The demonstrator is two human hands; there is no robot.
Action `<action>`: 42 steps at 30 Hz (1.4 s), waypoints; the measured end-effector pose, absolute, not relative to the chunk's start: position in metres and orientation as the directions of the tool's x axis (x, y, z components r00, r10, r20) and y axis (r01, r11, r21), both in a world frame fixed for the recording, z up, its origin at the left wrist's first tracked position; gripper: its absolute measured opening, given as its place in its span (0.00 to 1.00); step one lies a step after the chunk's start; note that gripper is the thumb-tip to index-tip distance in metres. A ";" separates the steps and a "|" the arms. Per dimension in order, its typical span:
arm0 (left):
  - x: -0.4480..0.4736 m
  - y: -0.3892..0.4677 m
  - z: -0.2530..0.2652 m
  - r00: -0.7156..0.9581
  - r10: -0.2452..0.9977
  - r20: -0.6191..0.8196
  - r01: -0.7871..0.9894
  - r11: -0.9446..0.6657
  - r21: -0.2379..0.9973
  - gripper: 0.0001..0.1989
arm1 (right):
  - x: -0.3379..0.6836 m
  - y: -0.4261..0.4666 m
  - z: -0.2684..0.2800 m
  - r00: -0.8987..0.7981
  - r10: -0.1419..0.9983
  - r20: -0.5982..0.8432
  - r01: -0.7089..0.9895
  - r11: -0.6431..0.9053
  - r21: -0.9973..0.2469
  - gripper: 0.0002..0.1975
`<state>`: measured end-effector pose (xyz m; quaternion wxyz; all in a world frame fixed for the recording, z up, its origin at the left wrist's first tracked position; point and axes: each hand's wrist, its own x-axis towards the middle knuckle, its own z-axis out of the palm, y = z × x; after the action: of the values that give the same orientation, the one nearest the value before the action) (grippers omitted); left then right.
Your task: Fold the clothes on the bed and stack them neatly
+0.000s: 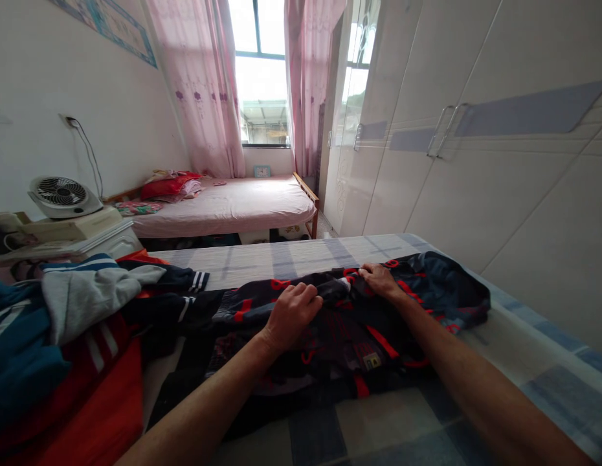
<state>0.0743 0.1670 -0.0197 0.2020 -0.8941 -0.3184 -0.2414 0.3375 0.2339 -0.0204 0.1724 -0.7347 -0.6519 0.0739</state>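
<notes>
A dark garment with red lettering and stripes, which looks like a jacket (340,336), lies stretched across the checked bed sheet in front of me. My left hand (294,314) is closed on its cloth near the middle, fingers curled over a fold. Further right, my right hand (379,281) pinches the upper edge of the same jacket. A small white patch shows on the fabric between the two hands. At the left end, the jacket's cuffed part lies against other dark clothing, and I cannot tell where one ends.
A heap of clothes, with a grey and blue top (87,291) and red cloth (111,395), lies at left. Behind it a small fan (65,196) stands on boxes. Beyond is a pink-sheeted bed (252,200). White wardrobe doors (456,213) line the right side.
</notes>
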 end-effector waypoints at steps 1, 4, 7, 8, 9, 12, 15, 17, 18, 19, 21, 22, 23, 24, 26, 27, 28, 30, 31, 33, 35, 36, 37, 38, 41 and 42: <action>0.071 0.165 -0.019 0.677 0.461 0.574 0.665 -0.716 -0.210 0.11 | 0.339 0.234 -0.019 0.136 0.984 0.111 0.933 -0.089 -0.350 0.15; 0.063 0.148 -0.019 0.766 0.385 0.515 0.546 -0.812 -0.205 0.11 | 0.339 0.232 -0.018 0.130 0.985 0.112 0.936 -0.085 -0.341 0.14; 0.053 0.125 -0.015 0.833 0.342 0.435 0.401 -0.915 -0.048 0.07 | 0.329 0.222 -0.016 0.124 0.974 0.190 0.947 -0.060 -0.315 0.13; 0.047 0.121 -0.012 0.799 0.381 0.466 0.421 -0.907 0.020 0.08 | 0.324 0.217 -0.013 0.100 0.964 0.248 0.953 -0.021 -0.303 0.14; 0.038 0.120 -0.009 0.734 0.441 0.517 0.473 -0.878 0.077 0.10 | 0.318 0.211 -0.010 0.055 0.947 0.317 0.957 0.041 -0.287 0.16; 0.001 0.134 -0.002 0.477 0.619 0.624 0.711 -0.689 0.140 0.15 | 0.299 0.191 -0.005 -0.163 0.853 0.496 0.933 0.296 -0.203 0.17; -0.039 0.152 -0.016 0.388 0.786 0.481 0.882 -0.468 0.053 0.21 | 0.288 0.178 -0.020 -0.348 0.816 0.461 0.890 0.442 -0.112 0.22; -0.056 0.156 -0.034 0.330 0.884 0.331 0.935 -0.354 0.014 0.24 | 0.287 0.175 -0.040 -0.387 0.861 0.330 0.893 0.439 -0.099 0.24; -0.061 0.156 -0.043 0.292 0.916 0.276 0.952 -0.306 0.007 0.24 | 0.287 0.175 -0.050 -0.380 0.889 0.256 0.903 0.416 -0.106 0.24; -0.063 0.156 -0.050 0.263 0.936 0.235 0.963 -0.271 0.002 0.24 | 0.287 0.175 -0.058 -0.364 0.912 0.191 0.913 0.390 -0.119 0.25; -0.065 0.153 -0.058 0.249 0.950 0.188 0.968 -0.250 -0.020 0.22 | 0.291 0.176 -0.064 -0.353 0.929 0.109 0.918 0.366 -0.151 0.25; -0.065 0.153 -0.059 0.246 0.953 0.176 0.969 -0.243 -0.037 0.22 | 0.294 0.177 -0.062 -0.364 0.926 0.102 0.911 0.377 -0.170 0.26; -0.064 0.153 -0.058 0.241 0.954 0.179 0.971 -0.235 -0.054 0.22 | 0.301 0.178 -0.057 -0.376 0.919 0.120 0.901 0.393 -0.186 0.26; -0.064 0.154 -0.055 0.242 0.950 0.197 0.970 -0.234 -0.067 0.22 | 0.310 0.179 -0.049 -0.369 0.914 0.168 0.897 0.397 -0.193 0.26; -0.061 0.154 -0.049 0.255 0.929 0.267 0.967 -0.244 -0.076 0.23 | 0.340 0.180 -0.033 -0.254 0.911 0.323 0.932 0.320 -0.169 0.25; -0.058 0.153 -0.046 0.279 0.909 0.309 0.960 -0.269 -0.075 0.24 | 0.360 0.180 -0.026 -0.144 0.901 0.409 0.964 0.221 -0.149 0.25; -0.053 0.151 -0.043 0.322 0.880 0.349 0.946 -0.317 -0.075 0.24 | 0.383 0.178 -0.021 -0.013 0.874 0.487 0.988 0.087 -0.131 0.24; -0.040 0.144 -0.040 0.435 0.803 0.408 0.893 -0.441 -0.084 0.24 | 0.432 0.175 -0.018 0.243 0.782 0.574 0.969 -0.217 -0.115 0.25; -0.032 0.140 -0.041 0.485 0.768 0.420 0.864 -0.496 -0.090 0.24 | 0.455 0.173 -0.019 0.338 0.734 0.590 0.933 -0.344 -0.106 0.27; -0.018 0.136 -0.047 0.542 0.740 0.399 0.826 -0.557 -0.090 0.23 | 0.495 0.170 -0.024 0.485 0.665 0.567 0.849 -0.515 -0.123 0.32; -0.009 0.135 -0.058 0.530 0.777 0.341 0.837 -0.544 -0.063 0.25 | 0.521 0.168 -0.028 0.590 0.660 0.465 0.796 -0.573 -0.196 0.32; -0.007 0.136 -0.064 0.509 0.804 0.308 0.852 -0.522 -0.046 0.26 | 0.529 0.167 -0.029 0.619 0.676 0.401 0.783 -0.573 -0.243 0.28; -0.005 0.138 -0.070 0.488 0.827 0.279 0.865 -0.500 -0.032 0.27 | 0.533 0.167 -0.028 0.630 0.696 0.346 0.777 -0.560 -0.289 0.23; -0.005 0.139 -0.075 0.471 0.843 0.259 0.875 -0.483 -0.021 0.28 | 0.535 0.166 -0.026 0.627 0.714 0.311 0.776 -0.540 -0.327 0.18; -0.007 0.142 -0.082 0.451 0.859 0.244 0.886 -0.464 -0.004 0.29 | 0.525 0.157 -0.009 0.593 0.717 0.366 0.799 -0.467 -0.380 0.15; -0.008 0.142 -0.082 0.450 0.858 0.246 0.886 -0.464 -0.001 0.29 | 0.517 0.151 -0.001 0.575 0.706 0.413 0.812 -0.436 -0.387 0.16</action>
<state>-0.0078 0.1420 -0.0825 0.0648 -0.8490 -0.5136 -0.1059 0.5175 0.1512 -0.0010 0.2809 -0.8419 -0.4509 -0.0949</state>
